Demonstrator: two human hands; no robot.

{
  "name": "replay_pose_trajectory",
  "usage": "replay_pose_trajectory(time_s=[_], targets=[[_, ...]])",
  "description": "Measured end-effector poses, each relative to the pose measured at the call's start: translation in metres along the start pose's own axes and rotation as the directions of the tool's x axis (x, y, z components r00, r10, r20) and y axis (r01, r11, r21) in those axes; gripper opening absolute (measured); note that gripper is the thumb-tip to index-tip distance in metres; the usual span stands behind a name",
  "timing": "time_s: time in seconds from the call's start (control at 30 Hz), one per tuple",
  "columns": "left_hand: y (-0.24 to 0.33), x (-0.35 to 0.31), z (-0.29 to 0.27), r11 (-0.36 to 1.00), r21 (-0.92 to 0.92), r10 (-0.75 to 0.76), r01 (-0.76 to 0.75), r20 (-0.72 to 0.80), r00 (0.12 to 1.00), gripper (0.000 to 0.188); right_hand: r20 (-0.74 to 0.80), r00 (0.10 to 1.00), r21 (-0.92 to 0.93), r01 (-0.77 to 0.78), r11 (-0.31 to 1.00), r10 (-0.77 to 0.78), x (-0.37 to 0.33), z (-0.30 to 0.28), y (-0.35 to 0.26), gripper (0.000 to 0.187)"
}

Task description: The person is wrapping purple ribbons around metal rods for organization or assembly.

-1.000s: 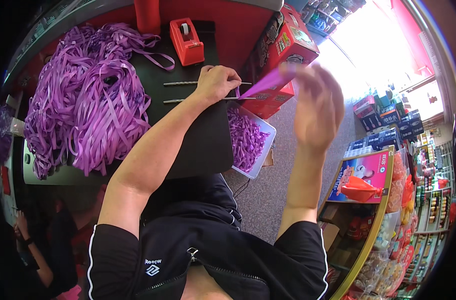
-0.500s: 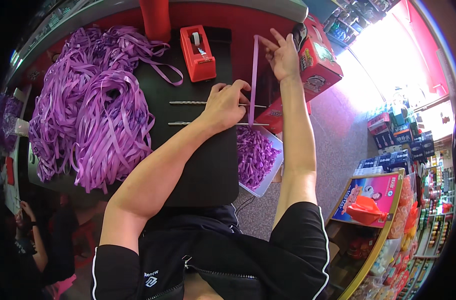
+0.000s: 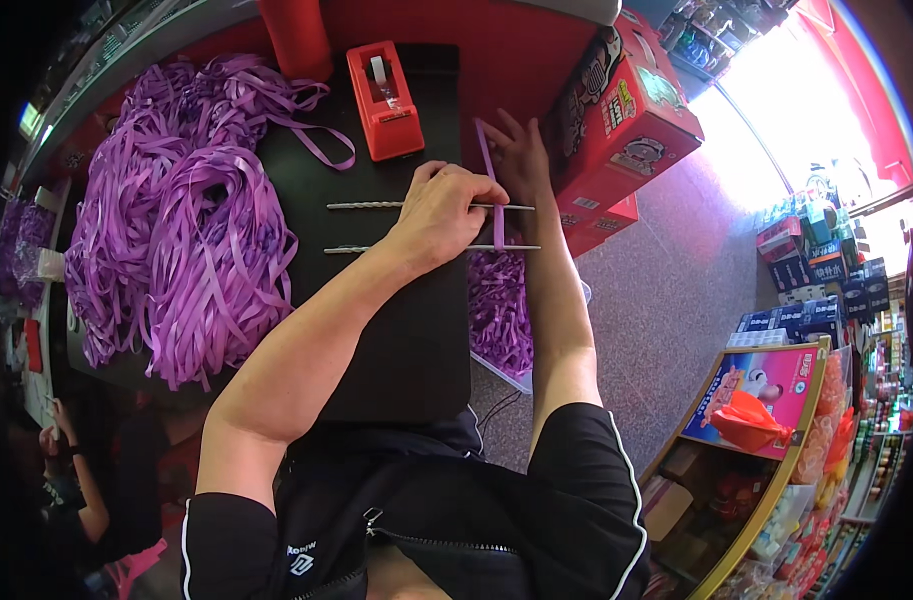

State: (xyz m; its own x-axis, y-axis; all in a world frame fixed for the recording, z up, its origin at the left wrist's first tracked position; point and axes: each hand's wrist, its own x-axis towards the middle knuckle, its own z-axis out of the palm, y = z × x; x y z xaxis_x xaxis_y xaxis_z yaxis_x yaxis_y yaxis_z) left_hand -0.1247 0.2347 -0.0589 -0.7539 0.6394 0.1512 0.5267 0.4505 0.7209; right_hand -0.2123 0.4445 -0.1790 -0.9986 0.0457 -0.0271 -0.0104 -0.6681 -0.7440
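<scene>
Two thin metal rods, the upper rod (image 3: 357, 206) twisted and the lower rod (image 3: 352, 249) below it, lie across the black table and stick out past its right edge. My left hand (image 3: 442, 212) rests over them, thumb and finger closed on a purple ribbon (image 3: 499, 228) at the upper rod. That ribbon runs between both rods near their tips. From there its upper length slants up to my right hand (image 3: 522, 165), which grips it near the fingertips, beyond the table edge. Beneath the rod tips, a white bin (image 3: 517, 380) holds cut purple ribbon pieces (image 3: 499, 310), partly behind my right forearm.
A big heap of purple ribbon (image 3: 217, 230) covers the left of the black table (image 3: 407, 350). Behind it stand a red tape dispenser (image 3: 392, 130) and a red post (image 3: 297, 40). Red boxes (image 3: 627, 130) sit right; a display case (image 3: 747, 400) is lower right. Another person's arm (image 3: 82, 470) shows lower left.
My right hand has come down and left, closer to my left hand, bringing the ribbon with it. The ribbon now passes at the upper rod instead of rising straight up. My left hand stays nearly in place.
</scene>
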Motion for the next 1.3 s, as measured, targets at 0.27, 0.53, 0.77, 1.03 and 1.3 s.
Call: replay_pose_trajectory(time_s=[0.27,0.53,0.77,1.03,1.3], targets=[[0.002,-0.004,-0.002,0.999,0.044,-0.024,0.024,-0.008,1.000,0.023,-0.035,0.999,-0.200,-0.044,0.979,0.037,-0.002,-0.030,0.036,0.062],[-0.014,-0.002,0.005,0.989,0.080,0.127,-0.122,-0.066,0.990,0.020,0.084,0.913,-0.794,0.304,0.527,-0.400,-0.143,-0.050,0.117,0.056],[-0.009,-0.004,0.005,0.985,0.078,0.163,-0.155,-0.111,0.980,0.019,-0.253,0.894,-0.666,0.116,0.737,-0.369,-0.288,0.008,0.106,0.052],[-0.018,-0.001,0.007,0.977,0.090,0.201,-0.191,-0.110,0.973,0.017,0.049,0.819,-0.801,0.374,0.468,-0.571,-0.339,0.072,0.049,0.046],[-0.026,0.004,0.014,0.979,0.042,0.204,-0.201,-0.099,0.974,0.017,0.298,0.648,-0.824,0.545,0.153,-0.701,-0.326,0.112,0.014,0.039]])
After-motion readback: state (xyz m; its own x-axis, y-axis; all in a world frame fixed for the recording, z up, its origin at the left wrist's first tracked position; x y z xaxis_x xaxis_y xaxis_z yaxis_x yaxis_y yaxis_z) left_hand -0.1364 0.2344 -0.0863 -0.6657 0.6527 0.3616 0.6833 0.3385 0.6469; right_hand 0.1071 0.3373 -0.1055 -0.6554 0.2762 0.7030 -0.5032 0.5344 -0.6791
